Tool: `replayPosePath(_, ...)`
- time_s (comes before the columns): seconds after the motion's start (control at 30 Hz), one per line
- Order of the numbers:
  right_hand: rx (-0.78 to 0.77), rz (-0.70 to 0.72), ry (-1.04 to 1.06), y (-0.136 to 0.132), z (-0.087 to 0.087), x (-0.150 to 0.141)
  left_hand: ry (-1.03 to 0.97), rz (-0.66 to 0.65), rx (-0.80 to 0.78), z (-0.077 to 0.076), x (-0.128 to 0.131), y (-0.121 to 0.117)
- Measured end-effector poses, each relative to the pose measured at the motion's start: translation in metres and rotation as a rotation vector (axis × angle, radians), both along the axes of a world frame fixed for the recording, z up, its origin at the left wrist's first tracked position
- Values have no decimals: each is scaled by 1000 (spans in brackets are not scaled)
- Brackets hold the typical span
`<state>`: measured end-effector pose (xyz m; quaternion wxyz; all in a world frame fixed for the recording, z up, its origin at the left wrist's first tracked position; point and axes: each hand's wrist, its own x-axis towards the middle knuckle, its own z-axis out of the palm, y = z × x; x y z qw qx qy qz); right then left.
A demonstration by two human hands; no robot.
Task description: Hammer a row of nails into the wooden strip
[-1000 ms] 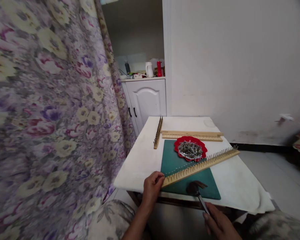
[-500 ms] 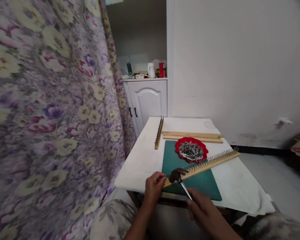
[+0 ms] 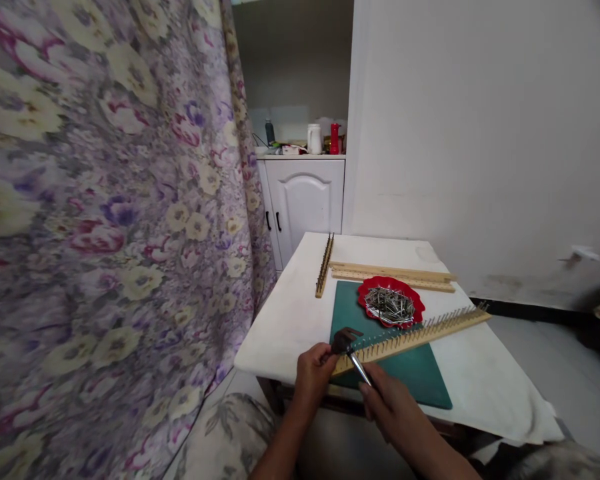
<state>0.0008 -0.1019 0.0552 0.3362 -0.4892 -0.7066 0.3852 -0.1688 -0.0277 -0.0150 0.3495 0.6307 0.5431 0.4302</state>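
A wooden strip (image 3: 413, 345) bristling with rows of upright nails lies slantwise over a green mat (image 3: 420, 383). At its near left end, my left hand (image 3: 311, 375) is closed in a pinch, the fingertips against the wood. Whatever they pinch is hidden behind the hammer head. My right hand (image 3: 393, 403) grips the handle of a hammer (image 3: 358, 365) with a dark head and shiny metal shaft. The head is right beside my left fingertips, over the strip's end. Loose nails (image 3: 391, 307) fill a red scalloped dish (image 3: 363, 291) beyond the strip.
A white cloth covers the table (image 3: 285, 333). A shorter nailed strip (image 3: 324, 270) lies at the back left, and wooden strips (image 3: 395, 274) lie behind the dish. A floral curtain (image 3: 130, 267) hangs on the left; a white cabinet (image 3: 307, 207) stands behind.
The hammer and my right hand have shifted left, bringing the head closer to my left fingertips. My left hand stays at the strip's end. The whole view has shifted slightly.
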Motion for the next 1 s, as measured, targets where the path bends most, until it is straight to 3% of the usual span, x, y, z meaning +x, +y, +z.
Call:
replayPosePath(0.43, 4, 14, -52, 4, -1, 1, 5, -1, -7, -1, 0, 1)
replayPosePath(0.63, -30, -33, 29, -13, 2, 15, 19, 5, 22, 6, 1, -2)
replayPosePath(0.83, -255, -161, 154, -44, -22, 46, 26, -1, 13, 8, 1, -5)
replayPosePath(1.0, -333, -293, 238, -54, -50, 62, 44, 2, 14, 8, -1, -6)
